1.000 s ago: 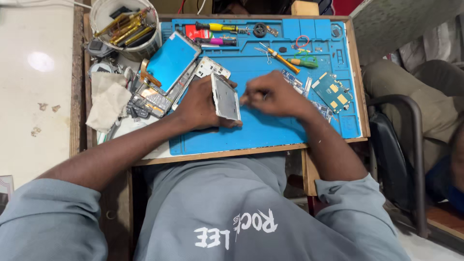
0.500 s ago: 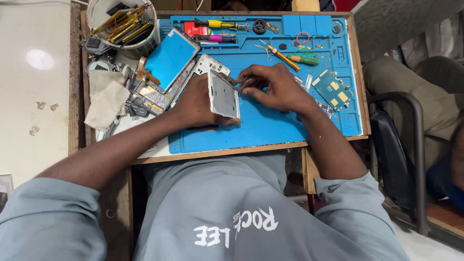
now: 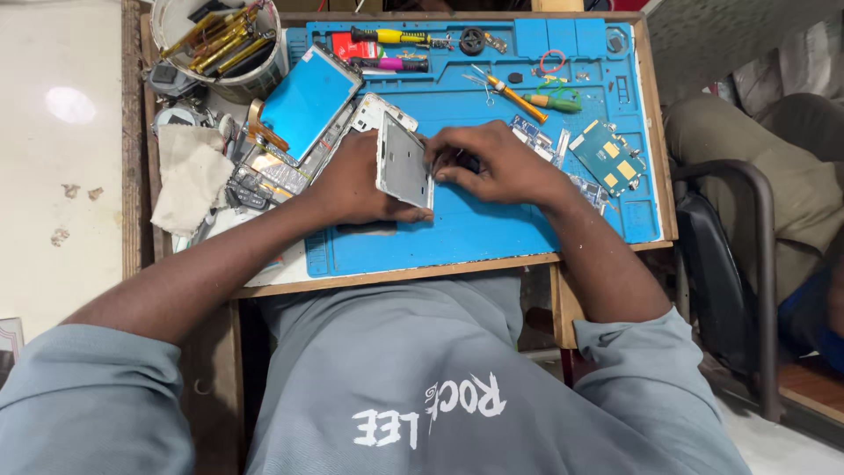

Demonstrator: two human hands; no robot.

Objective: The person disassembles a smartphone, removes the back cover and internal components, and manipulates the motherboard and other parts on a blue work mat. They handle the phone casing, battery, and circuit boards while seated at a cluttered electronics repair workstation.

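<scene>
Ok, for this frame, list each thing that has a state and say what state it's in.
phone frame: tilted up on edge, held above the mat
left hand: gripping the phone frame from behind
right hand: fingertips on the frame's right edge
blue mat: flat on the wooden table
blue-screened phone: lying flat, face up
circuit board: loose on the mat
tub: open, full of tools
cloth: crumpled, lying left of the mat

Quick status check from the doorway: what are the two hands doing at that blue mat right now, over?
Left hand grips white phone frame, tilted on edge over blue mat. Right hand pinches at frame's top edge. Circuit board and screwdrivers lie apart, nothing blocking.
</scene>
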